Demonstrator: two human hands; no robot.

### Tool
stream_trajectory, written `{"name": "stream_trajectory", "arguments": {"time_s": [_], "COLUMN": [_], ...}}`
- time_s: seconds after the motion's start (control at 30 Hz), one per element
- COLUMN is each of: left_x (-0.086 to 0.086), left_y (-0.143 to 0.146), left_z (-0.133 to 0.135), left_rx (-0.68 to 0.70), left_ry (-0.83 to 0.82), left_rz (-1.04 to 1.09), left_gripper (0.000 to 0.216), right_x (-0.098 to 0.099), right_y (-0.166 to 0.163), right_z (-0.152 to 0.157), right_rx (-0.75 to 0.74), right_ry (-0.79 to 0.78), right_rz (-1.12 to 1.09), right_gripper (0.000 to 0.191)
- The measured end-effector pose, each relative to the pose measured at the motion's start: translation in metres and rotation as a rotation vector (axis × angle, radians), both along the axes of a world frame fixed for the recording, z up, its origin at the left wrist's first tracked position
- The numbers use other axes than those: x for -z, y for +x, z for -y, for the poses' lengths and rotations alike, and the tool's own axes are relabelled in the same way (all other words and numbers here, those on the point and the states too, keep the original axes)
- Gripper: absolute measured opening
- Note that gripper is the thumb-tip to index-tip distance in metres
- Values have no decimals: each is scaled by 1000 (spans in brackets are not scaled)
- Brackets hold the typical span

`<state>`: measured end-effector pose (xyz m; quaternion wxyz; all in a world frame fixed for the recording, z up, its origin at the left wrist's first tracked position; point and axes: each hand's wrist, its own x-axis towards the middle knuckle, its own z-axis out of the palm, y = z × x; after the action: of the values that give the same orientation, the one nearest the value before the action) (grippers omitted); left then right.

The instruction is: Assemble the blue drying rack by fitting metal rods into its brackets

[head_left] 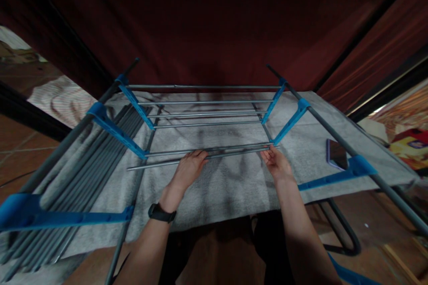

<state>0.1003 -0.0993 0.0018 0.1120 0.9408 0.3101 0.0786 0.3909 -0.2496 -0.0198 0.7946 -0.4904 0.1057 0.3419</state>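
Observation:
A loose thin grey metal rod (160, 164) runs nearly level across the rack frame, its left end sticking out past the left side pole. My left hand (192, 164), with a dark band on the wrist, is closed over the rod near its middle. Toward its right end, the fingers of my right hand (276, 160) pinch the same rod, close under the lower end of a blue plastic bracket (290, 122). Just behind it lies another crossbar (234, 147), joined to the left blue bracket (118, 133). Several more crossbars span the farther blue brackets (135, 102).
Several grey tubes (100, 164) lie bundled at left on the grey cloth (230, 187). A phone (337, 155) rests at right near a blue bracket (337, 178). Long side poles (334, 131) flank the frame. A dark red curtain (207, 26) hangs behind.

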Motion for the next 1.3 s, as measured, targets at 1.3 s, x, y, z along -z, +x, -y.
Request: {"name": "stream_trajectory", "arguments": {"time_s": [1.3], "left_x": [-3], "left_y": [-4], "left_z": [-1], "left_rx": [-61], "left_ry": [14], "left_rz": [-43], "left_gripper": [19], "right_x": [8], "right_y": [9], "right_z": [8], "right_rx": [-113], "right_ry": [-51], "right_rz": [15], "right_gripper": [23]}}
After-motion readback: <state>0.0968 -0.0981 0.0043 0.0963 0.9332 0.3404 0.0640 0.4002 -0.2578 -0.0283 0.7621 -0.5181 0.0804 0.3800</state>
